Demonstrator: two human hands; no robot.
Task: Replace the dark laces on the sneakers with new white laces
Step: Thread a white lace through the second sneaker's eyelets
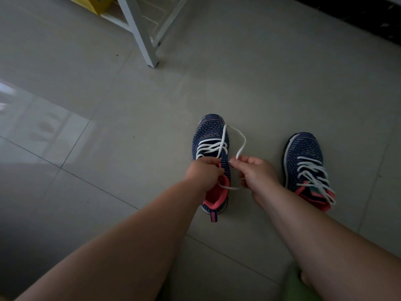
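Two navy knit sneakers with coral collars sit on the tiled floor (130,105), toes pointing away from the person. The sneaker on the right (304,161) already carries a full run of white lace up to its collar, its ends lying loose over the tongue. The sneaker on the left (211,148) is the one in hand: its white lace (211,147) crosses the lower eyelets, while the upper part near the collar looks not yet threaded.

The left hand (204,170) has its fingers curled in at the sneaker's throat, gripping the upper edge of the knit beside the tongue and, it seems, a strand of lace there; the exact hold is hidden by the knuckles. The right hand (255,170) pinches the free end of the lace (238,153) between thumb and fingertips, just beside the sneaker's right edge. From that pinch the lace loops forward over the floor and back to the eyelets near the toe.

So the step is threading the remaining upper eyelets of the second sneaker. The next move likely calls for steering the pinched tip into the next open eyelet on that side while the left hand holds the upper steady, then drawing the slack loop through evenly.

No dark laces are in view.
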